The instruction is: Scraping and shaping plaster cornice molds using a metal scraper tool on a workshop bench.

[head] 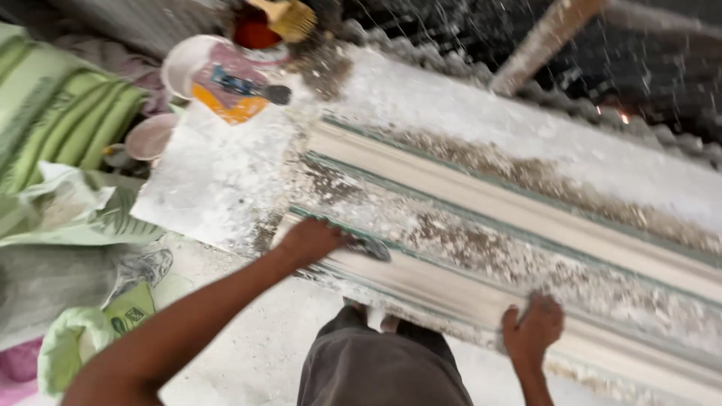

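— While the plaster on this cornice moulding (526,225) is soft, how do you drag it clean?

— Keep the scraper blade (368,248) flat to the profile and pull along the length, I'd say, with even pressure so the ridge stays straight. My left hand (312,239) lies palm down on the near rail, fingers closed over the blade's handle end, the dark tip sticking out toward three o'clock. The arm reaches in from seven o'clock, nearly straight.

— And the other hand?

— My right hand (535,325) is at five o'clock, fingers curled over the moulding's near edge, gripping it to steady the piece. Wrist is bent, forearm coming up from below.

— Where does the moulding lie?

— On the dusty white counter (218,180), running from centre out toward four o'clock. At eleven o'clock sit a white bowl (184,64), a putty knife (248,86) on an orange pad, and a brush (289,19) at twelve. Green sacks (68,128) pile up at nine o'clock.
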